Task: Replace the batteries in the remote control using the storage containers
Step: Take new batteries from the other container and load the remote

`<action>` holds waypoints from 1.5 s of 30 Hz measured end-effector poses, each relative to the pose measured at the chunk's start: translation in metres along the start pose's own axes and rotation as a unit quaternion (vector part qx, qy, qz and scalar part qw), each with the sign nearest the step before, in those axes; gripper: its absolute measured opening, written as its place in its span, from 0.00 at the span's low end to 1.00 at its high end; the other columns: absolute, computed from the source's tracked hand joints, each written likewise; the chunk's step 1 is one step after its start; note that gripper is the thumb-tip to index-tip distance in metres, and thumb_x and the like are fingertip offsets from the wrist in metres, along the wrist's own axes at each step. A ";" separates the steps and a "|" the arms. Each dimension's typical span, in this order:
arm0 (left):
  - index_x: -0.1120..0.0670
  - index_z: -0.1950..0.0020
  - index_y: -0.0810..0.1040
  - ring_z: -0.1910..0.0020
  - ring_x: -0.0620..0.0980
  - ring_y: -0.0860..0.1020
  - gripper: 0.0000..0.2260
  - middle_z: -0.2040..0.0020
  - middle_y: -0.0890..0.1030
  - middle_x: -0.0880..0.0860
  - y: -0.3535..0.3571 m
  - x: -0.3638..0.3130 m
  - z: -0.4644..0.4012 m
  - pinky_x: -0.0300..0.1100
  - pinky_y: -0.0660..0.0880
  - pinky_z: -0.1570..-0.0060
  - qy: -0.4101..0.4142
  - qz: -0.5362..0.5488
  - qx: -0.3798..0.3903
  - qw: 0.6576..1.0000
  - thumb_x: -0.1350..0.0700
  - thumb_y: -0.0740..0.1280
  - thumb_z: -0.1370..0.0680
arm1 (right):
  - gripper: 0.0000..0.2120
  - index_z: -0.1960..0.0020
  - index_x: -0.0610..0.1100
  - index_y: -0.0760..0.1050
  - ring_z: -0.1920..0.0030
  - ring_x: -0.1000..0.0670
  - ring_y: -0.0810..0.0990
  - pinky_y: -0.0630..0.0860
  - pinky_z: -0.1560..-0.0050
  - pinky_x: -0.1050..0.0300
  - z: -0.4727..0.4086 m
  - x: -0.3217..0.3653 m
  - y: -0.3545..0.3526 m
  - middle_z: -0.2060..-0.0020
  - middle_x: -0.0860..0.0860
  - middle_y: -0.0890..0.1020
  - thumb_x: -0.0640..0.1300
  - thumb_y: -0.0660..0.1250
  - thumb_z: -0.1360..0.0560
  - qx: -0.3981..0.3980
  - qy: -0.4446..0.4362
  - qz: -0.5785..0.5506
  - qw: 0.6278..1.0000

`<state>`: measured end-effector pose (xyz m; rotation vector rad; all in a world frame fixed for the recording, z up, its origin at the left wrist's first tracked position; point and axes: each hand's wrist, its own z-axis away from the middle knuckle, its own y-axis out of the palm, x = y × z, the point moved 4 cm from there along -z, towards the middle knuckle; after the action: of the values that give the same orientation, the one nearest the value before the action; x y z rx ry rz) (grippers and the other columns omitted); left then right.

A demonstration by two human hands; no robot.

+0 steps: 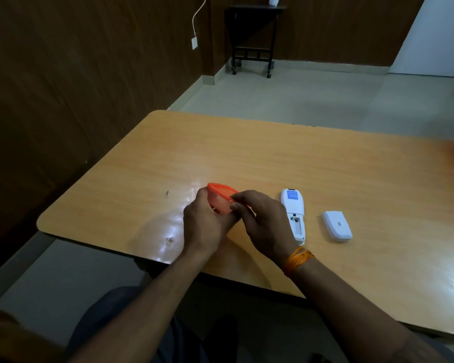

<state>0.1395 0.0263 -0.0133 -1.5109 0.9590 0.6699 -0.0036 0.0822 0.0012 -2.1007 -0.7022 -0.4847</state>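
Both hands hold a tilted orange container (220,197) above the bench (273,158): left hand (202,224) wraps its side, right hand (262,221) fingers (240,197) pinch its rim. Just right lies the remote (293,213), back up, compartment open; its cover (336,226) beside it

Worktop (273,158) of light wood grain, corners rounded. Dark wood panelling (89,74) seen along the left wall. A white cable (198,14) is plugged into a wall socket (194,43). A dark wheeled side table (254,35) is set against the far wall, on a pale tiled floor (312,98).
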 end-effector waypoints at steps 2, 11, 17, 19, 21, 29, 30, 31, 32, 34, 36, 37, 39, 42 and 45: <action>0.53 0.32 0.76 0.52 0.48 0.79 0.32 0.46 0.81 0.49 0.000 0.001 -0.001 0.34 0.75 0.57 0.011 0.010 0.002 1.000 0.45 0.82 0.31 | 0.14 0.42 0.43 0.82 0.52 0.45 0.84 0.81 0.52 0.46 0.000 0.001 0.000 0.52 0.48 0.86 0.50 0.63 0.17 -0.001 0.005 -0.002 1.000; 0.47 0.30 0.74 0.53 0.28 0.75 0.37 0.44 0.78 0.40 -0.002 0.006 0.004 0.22 0.74 0.60 0.045 0.020 0.023 0.998 0.40 0.83 0.35 | 0.10 0.40 0.47 0.82 0.56 0.50 0.84 0.81 0.60 0.54 -0.020 -0.021 -0.028 0.52 0.51 0.87 0.49 0.66 0.17 -0.087 0.068 0.000 0.994; 0.38 0.37 0.71 0.50 0.31 0.77 0.32 0.45 0.78 0.35 -0.013 0.006 -0.011 0.27 0.76 0.57 0.037 0.029 0.014 0.999 0.35 0.82 0.35 | 0.10 0.40 0.42 0.82 0.51 0.46 0.86 0.84 0.48 0.46 -0.016 -0.024 -0.008 0.49 0.48 0.87 0.39 0.73 0.22 -0.042 0.054 0.020 0.997; 0.39 0.37 0.71 0.47 0.38 0.79 0.33 0.43 0.78 0.36 -0.018 0.010 -0.019 0.27 0.76 0.57 0.033 0.028 0.031 0.999 0.34 0.81 0.36 | 0.07 0.44 0.42 0.83 0.54 0.45 0.85 0.83 0.51 0.44 -0.020 -0.027 -0.001 0.53 0.48 0.87 0.39 0.72 0.21 -0.050 0.057 0.014 0.997; 0.43 0.34 0.72 0.44 0.42 0.79 0.35 0.41 0.79 0.40 -0.024 0.015 -0.026 0.29 0.77 0.55 0.031 0.027 0.048 0.998 0.35 0.82 0.36 | 0.05 0.46 0.43 0.83 0.56 0.46 0.84 0.83 0.54 0.45 -0.023 -0.026 0.008 0.55 0.48 0.87 0.40 0.72 0.21 -0.061 0.062 0.013 0.996; 0.47 0.36 0.72 0.40 0.44 0.81 0.39 0.38 0.80 0.42 -0.049 0.048 -0.048 0.45 0.81 0.44 -0.016 0.069 0.060 0.996 0.36 0.81 0.41 | 0.05 0.48 0.47 0.82 0.59 0.52 0.82 0.76 0.56 0.55 -0.037 -0.053 0.025 0.60 0.54 0.84 0.47 0.70 0.20 -0.153 0.260 -0.078 0.950; 0.47 0.35 0.72 0.39 0.45 0.80 0.38 0.38 0.80 0.42 -0.052 0.053 -0.050 0.47 0.81 0.44 -0.019 0.057 0.056 0.997 0.37 0.81 0.40 | 0.06 0.47 0.46 0.83 0.58 0.51 0.82 0.78 0.55 0.52 -0.039 -0.058 0.025 0.60 0.53 0.85 0.47 0.69 0.20 -0.151 0.274 -0.089 0.946; 0.47 0.35 0.72 0.38 0.48 0.79 0.37 0.37 0.79 0.43 -0.054 0.057 -0.052 0.49 0.80 0.43 -0.019 0.036 0.053 0.998 0.38 0.81 0.38 | 0.08 0.45 0.45 0.84 0.57 0.50 0.83 0.81 0.52 0.49 -0.040 -0.063 0.025 0.59 0.52 0.85 0.47 0.69 0.20 -0.146 0.288 -0.100 0.941; 0.48 0.33 0.72 0.37 0.50 0.77 0.37 0.36 0.78 0.44 -0.056 0.061 -0.054 0.52 0.79 0.42 -0.017 0.005 0.046 0.999 0.39 0.82 0.37 | 0.09 0.44 0.45 0.85 0.56 0.49 0.84 0.82 0.50 0.46 -0.040 -0.067 0.026 0.59 0.51 0.86 0.47 0.69 0.20 -0.140 0.301 -0.105 0.937; 0.52 0.34 0.74 0.34 0.55 0.73 0.37 0.37 0.77 0.50 -0.057 0.068 -0.057 0.54 0.77 0.41 -0.012 -0.073 0.014 0.997 0.39 0.83 0.36 | 0.12 0.41 0.44 0.85 0.55 0.49 0.84 0.83 0.47 0.44 -0.040 -0.075 0.028 0.60 0.51 0.85 0.47 0.70 0.20 -0.125 0.330 -0.106 0.929; 0.53 0.36 0.75 0.33 0.58 0.70 0.37 0.38 0.77 0.53 -0.059 0.069 -0.056 0.53 0.73 0.39 -0.015 -0.146 -0.023 0.989 0.36 0.82 0.38 | 0.14 0.40 0.44 0.85 0.53 0.48 0.86 0.83 0.46 0.43 -0.039 -0.082 0.031 0.58 0.50 0.87 0.50 0.72 0.22 -0.105 0.363 -0.111 0.919; 0.53 0.36 0.75 0.32 0.58 0.69 0.38 0.38 0.77 0.54 -0.060 0.068 -0.054 0.52 0.72 0.39 -0.021 -0.172 -0.031 0.984 0.34 0.81 0.38 | 0.15 0.41 0.43 0.85 0.52 0.47 0.86 0.83 0.45 0.42 -0.038 -0.084 0.031 0.56 0.48 0.88 0.50 0.72 0.22 -0.094 0.375 -0.107 0.916; 0.54 0.36 0.74 0.27 0.59 0.66 0.42 0.35 0.76 0.55 -0.061 0.069 -0.052 0.52 0.69 0.35 -0.038 -0.209 -0.019 0.977 0.31 0.79 0.40 | 0.16 0.41 0.43 0.85 0.49 0.45 0.86 0.83 0.43 0.43 -0.038 -0.086 0.031 0.52 0.46 0.88 0.52 0.73 0.23 -0.071 0.385 -0.080 0.917; 0.55 0.31 0.70 0.18 0.59 0.55 0.48 0.27 0.72 0.55 -0.063 0.073 -0.050 0.54 0.63 0.26 -0.073 -0.230 0.031 0.970 0.29 0.79 0.41 | 0.17 0.40 0.42 0.85 0.46 0.44 0.85 0.81 0.41 0.47 -0.039 -0.082 0.031 0.49 0.45 0.88 0.52 0.73 0.23 -0.044 0.381 -0.029 0.923; 0.55 0.27 0.67 0.17 0.59 0.53 0.52 0.23 0.69 0.54 -0.066 0.071 -0.047 0.54 0.61 0.24 -0.085 -0.254 0.066 0.961 0.29 0.80 0.41 | 0.17 0.40 0.41 0.85 0.44 0.43 0.84 0.80 0.40 0.47 -0.041 -0.076 0.030 0.47 0.44 0.88 0.52 0.71 0.22 -0.029 0.363 0.015 0.931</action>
<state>0.2273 -0.0339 -0.0313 -1.4730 0.4439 0.3475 -0.0464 0.0105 -0.0370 -1.7807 -0.2181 -1.1908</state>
